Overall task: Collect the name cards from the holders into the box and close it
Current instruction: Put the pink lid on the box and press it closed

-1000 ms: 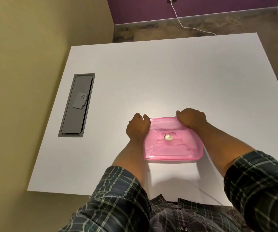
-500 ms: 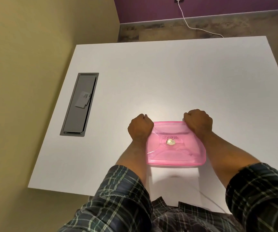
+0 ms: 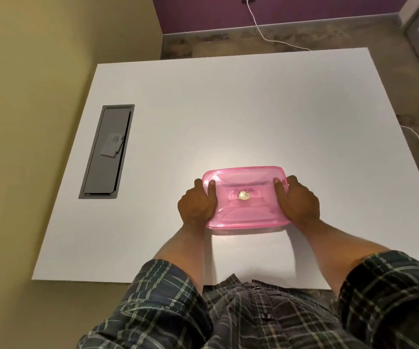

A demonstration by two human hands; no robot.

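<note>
Gripping pink box (image 3: pixel 246 210), both hands, handwriting illegible

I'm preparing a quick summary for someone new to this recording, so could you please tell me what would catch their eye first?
The translucent pink box, lid on, stands out on the white table, near its front edge. The left hand and right hand grip its two short sides, thumbs on the lid. Off to the left, a grey cable hatch is set into the tabletop.
</note>
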